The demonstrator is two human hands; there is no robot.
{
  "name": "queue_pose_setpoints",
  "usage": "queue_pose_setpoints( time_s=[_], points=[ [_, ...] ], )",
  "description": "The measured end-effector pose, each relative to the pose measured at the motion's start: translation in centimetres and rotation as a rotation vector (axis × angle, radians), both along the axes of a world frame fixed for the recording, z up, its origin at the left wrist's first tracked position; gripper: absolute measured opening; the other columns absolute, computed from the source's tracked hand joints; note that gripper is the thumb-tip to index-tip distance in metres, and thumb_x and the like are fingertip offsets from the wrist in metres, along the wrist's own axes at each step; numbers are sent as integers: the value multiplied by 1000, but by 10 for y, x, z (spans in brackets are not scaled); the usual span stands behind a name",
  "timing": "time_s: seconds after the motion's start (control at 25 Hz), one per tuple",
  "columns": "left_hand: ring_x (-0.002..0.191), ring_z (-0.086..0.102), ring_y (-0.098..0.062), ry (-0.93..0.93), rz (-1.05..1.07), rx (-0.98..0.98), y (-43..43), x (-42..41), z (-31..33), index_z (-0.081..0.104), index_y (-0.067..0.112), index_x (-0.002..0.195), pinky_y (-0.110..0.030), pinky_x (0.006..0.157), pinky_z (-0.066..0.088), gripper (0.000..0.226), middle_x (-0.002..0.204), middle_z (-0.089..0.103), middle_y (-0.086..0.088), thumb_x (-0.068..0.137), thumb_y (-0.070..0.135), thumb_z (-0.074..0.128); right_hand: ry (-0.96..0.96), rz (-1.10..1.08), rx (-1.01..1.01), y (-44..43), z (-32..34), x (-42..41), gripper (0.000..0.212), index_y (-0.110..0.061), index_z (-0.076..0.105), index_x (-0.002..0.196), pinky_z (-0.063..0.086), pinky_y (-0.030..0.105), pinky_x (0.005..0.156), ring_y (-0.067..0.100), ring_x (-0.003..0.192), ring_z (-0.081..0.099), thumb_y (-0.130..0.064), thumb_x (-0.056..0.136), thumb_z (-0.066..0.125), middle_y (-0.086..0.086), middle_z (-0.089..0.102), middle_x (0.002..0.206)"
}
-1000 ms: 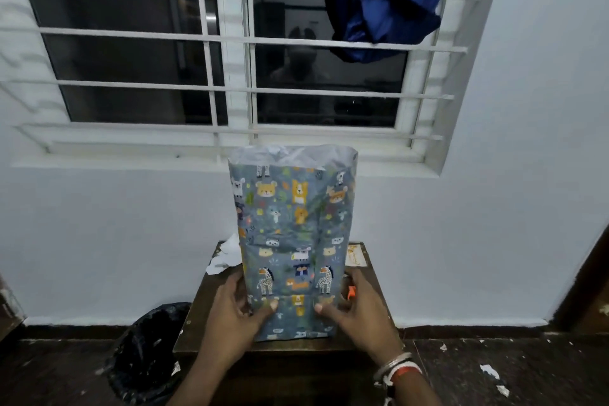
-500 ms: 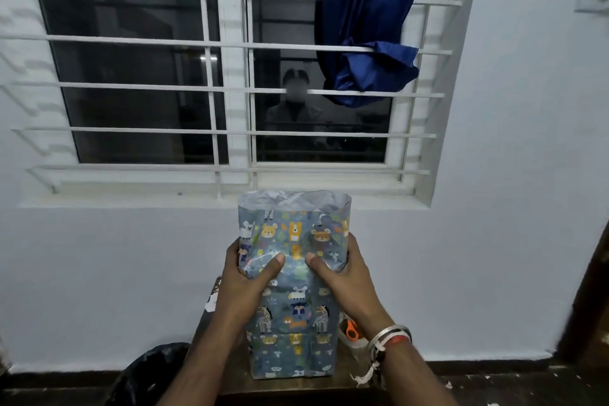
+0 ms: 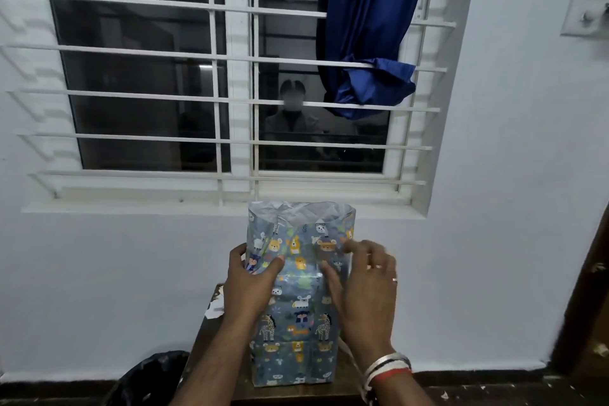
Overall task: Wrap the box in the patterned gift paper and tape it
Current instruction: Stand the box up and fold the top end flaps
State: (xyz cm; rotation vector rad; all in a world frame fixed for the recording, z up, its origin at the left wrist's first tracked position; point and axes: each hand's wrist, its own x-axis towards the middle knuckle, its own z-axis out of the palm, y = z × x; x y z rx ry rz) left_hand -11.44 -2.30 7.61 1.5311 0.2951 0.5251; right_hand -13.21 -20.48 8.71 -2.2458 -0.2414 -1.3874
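Here, the white-framed barred window (image 3: pixel 230 76) takes up most of the wall, with a blue satin curtain (image 3: pixel 369 43) bunched over one bar. Below it stands a small dark wooden table (image 3: pixel 290 393). Upright on the table is the tall box (image 3: pixel 296 323), sleeved in blue animal-print gift paper (image 3: pixel 298 242). The paper rises above the box as an open tube, its white inside showing at the rim.

The left hand (image 3: pixel 247 283) grips the tube's upper left edge, thumb on the front face and fingers behind. The right hand (image 3: pixel 365 290) lies against the upper right. Motion blur hides whether it pinches the paper or only presses it.

The step in hand appears to be closing the top end. To do it well:
- Hold the box steady with the left hand so that it does not tip.
- Press the front wall down flat against the box top.
- Crease the side flaps sharply along the box edges.
- Fold each flap inward without slack.
- Apply tape only once the folds lie tight.
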Motion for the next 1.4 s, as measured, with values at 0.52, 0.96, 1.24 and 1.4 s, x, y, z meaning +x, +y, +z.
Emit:
queue_pose_setpoints(
  time_s=[0.52, 0.96, 1.24, 1.4],
  points=[
    [108, 63, -8, -456, 59, 1220, -13, -31, 94, 63, 42, 124, -26, 80, 48, 45, 123, 62, 21, 87, 67, 62, 75, 159, -419, 2, -3, 3, 14, -25, 76, 103, 53, 29, 74, 15, 92, 61, -33, 91, 72, -11, 72, 97],
    [64, 61, -18, -103, -330, 1674, -54, 33, 161, 65, 17, 77, -31, 59, 43, 48, 63, 66, 3, 83, 64, 69, 170, 234, -371, -3, -8, 5, 21, -28, 77, 100, 55, 26, 65, 10, 91, 62, -26, 80, 83, -15, 71, 98],
    [82, 69, -12, 115, -606, 1594, -35, 49, 170, 75, 26, 97, -33, 77, 57, 36, 86, 74, 10, 74, 50, 87, 227, 255, -335, -3, -2, 5, 10, -28, 73, 99, 59, 32, 72, 14, 115, 57, -33, 92, 68, -13, 63, 132],
    [74, 64, -9, -19, -349, 1654, -37, 48, 162, 73, 28, 83, -27, 60, 43, 27, 74, 69, 13, 76, 52, 83, 231, 291, -362, -2, 7, 5, 17, -28, 67, 91, 49, 29, 72, 17, 98, 60, -38, 99, 55, -13, 70, 108]
  ],
)
